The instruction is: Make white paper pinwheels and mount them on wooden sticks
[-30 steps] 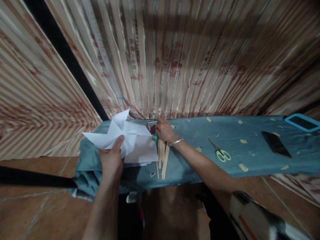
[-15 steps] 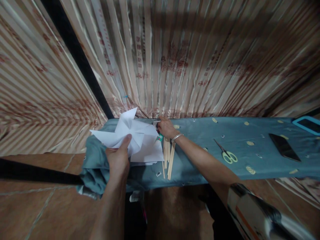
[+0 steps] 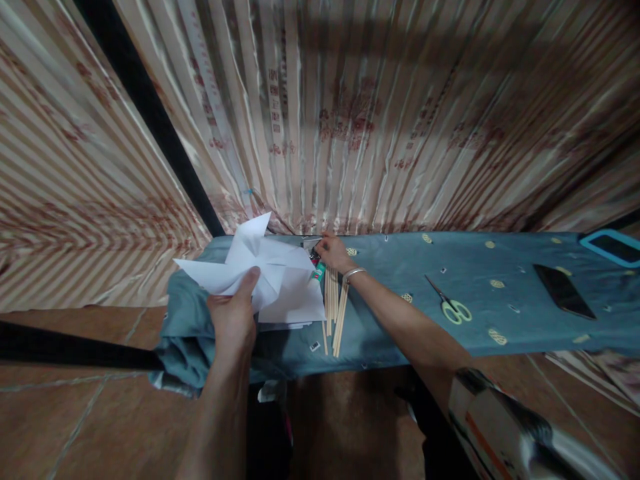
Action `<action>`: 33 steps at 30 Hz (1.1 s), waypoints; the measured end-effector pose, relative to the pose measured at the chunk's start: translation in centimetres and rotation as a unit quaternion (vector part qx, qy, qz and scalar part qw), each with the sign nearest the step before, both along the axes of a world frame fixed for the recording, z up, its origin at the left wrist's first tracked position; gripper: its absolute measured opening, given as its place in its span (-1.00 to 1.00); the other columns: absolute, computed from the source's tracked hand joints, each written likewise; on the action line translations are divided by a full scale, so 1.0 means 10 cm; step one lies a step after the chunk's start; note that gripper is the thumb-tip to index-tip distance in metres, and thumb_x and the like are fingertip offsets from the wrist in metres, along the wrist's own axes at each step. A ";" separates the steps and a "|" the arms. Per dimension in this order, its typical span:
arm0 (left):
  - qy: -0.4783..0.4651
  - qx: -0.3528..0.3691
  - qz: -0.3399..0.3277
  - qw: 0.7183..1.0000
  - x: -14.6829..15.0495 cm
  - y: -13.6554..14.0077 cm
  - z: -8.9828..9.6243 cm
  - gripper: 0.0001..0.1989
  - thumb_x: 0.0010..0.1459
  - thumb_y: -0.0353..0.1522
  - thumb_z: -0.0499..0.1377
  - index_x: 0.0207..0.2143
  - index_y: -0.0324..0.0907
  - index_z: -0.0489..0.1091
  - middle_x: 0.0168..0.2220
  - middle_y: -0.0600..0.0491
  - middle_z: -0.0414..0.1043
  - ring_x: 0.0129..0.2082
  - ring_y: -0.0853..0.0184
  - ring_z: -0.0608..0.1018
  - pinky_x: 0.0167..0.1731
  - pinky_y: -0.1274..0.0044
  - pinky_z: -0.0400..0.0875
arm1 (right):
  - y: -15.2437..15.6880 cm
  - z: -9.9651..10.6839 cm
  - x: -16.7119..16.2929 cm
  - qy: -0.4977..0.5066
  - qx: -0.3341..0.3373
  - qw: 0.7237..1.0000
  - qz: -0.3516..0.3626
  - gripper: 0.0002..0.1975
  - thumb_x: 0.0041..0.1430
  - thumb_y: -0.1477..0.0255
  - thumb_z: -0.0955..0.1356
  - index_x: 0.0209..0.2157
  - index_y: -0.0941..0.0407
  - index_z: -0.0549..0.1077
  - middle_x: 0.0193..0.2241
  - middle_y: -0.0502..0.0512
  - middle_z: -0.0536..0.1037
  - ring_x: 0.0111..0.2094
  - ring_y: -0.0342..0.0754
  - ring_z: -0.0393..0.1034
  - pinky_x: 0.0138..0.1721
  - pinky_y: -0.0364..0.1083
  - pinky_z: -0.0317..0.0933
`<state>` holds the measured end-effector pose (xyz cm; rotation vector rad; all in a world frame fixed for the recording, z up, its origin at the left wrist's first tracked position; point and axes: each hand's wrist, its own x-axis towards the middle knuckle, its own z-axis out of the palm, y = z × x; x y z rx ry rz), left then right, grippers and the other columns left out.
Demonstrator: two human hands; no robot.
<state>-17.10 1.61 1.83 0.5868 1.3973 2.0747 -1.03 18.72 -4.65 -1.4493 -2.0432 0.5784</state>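
My left hand (image 3: 234,315) grips a folded white paper pinwheel (image 3: 239,255), its thumb pressed near the middle and the other fingers hidden underneath. Under the pinwheel's right side lies a stack of white paper sheets (image 3: 297,303). At the back edge of the cloth, my right hand (image 3: 334,253), with a silver bangle at the wrist, has its fingers drawn together at a small clutch of dark and red items (image 3: 314,255). What they pinch, if anything, is too small to tell. Close by sit a small green-and-white item (image 3: 319,271) and several thin wooden sticks (image 3: 341,313).
A blue-green cloth (image 3: 390,333) covers the narrow table. To the right lie scissors (image 3: 446,300) with pale green handles, a dark phone (image 3: 564,291) and a blue-framed tablet-like object (image 3: 587,241). Behind hangs a striped curtain (image 3: 350,180); a black pole (image 3: 165,133) slants down at left.
My right hand's fingers have drawn slightly back, showing more of the small dark and red items. My left hand keeps its hold on the pinwheel. The whole view has shifted slightly.
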 end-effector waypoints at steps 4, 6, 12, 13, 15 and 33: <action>-0.006 -0.009 0.005 1.000 -0.01 0.00 0.01 -0.61 -0.24 -0.33 0.38 -0.28 -0.29 0.51 -0.21 -0.11 0.57 -0.14 0.15 0.58 -0.08 0.33 0.47 | 0.04 -0.03 0.01 0.065 -0.018 0.998 -0.013 -0.84 0.09 0.51 0.31 -0.51 0.18 0.49 -0.07 0.23 0.54 0.15 0.03 0.26 0.10 0.00 0.14; -0.007 -0.011 0.005 1.000 -0.02 0.00 0.00 -0.61 -0.24 -0.33 0.39 -0.29 -0.30 0.51 -0.20 -0.12 0.57 -0.14 0.14 0.58 -0.08 0.33 0.48 | 0.01 -0.03 0.06 0.094 -0.025 0.995 -0.015 -0.81 0.12 0.47 0.30 -0.52 0.16 0.48 -0.10 0.20 0.55 0.12 0.03 0.30 0.09 0.02 0.15; 0.007 -0.016 -0.022 1.000 0.09 0.01 -0.02 -0.62 -0.23 -0.33 0.38 -0.29 -0.29 0.52 -0.26 -0.08 0.58 -0.20 0.17 0.60 -0.11 0.35 0.49 | -0.59 -0.11 0.62 0.147 -0.022 0.989 -0.017 -0.79 0.15 0.34 0.27 -0.45 0.13 0.48 -0.06 0.22 0.52 0.16 0.04 0.25 0.13 0.05 0.10; 0.006 -0.024 -0.034 0.999 0.14 0.01 -0.03 -0.64 -0.23 -0.33 0.38 -0.31 -0.29 0.52 -0.29 -0.07 0.59 -0.22 0.18 0.60 -0.12 0.36 0.50 | -0.74 -0.15 0.75 0.149 -0.022 0.988 -0.020 -0.80 0.12 0.34 0.29 -0.48 0.12 0.46 -0.03 0.24 0.50 0.15 0.05 0.26 0.14 0.06 0.10; 0.005 -0.047 -0.063 0.997 0.28 0.00 -0.05 -0.67 -0.24 -0.33 0.38 -0.36 -0.30 0.52 -0.34 -0.05 0.59 -0.27 0.20 0.61 -0.16 0.38 0.51 | -1.03 -0.24 1.02 0.148 -0.010 0.989 -0.028 -0.82 0.11 0.32 0.30 -0.46 0.12 0.44 0.07 0.27 0.42 0.16 0.09 0.26 0.16 0.10 0.07; 0.053 -0.120 -0.170 0.977 1.02 0.15 -0.26 -0.69 -0.33 -0.31 0.39 -0.44 -0.27 0.54 -0.39 -0.02 0.60 -0.39 0.21 0.60 -0.34 0.44 0.53 | -1.76 -0.13 1.70 -0.032 0.086 0.994 -0.060 -0.79 0.28 0.41 0.23 -0.21 0.10 0.49 -0.14 0.21 0.55 -0.06 0.06 0.41 0.05 0.06 0.22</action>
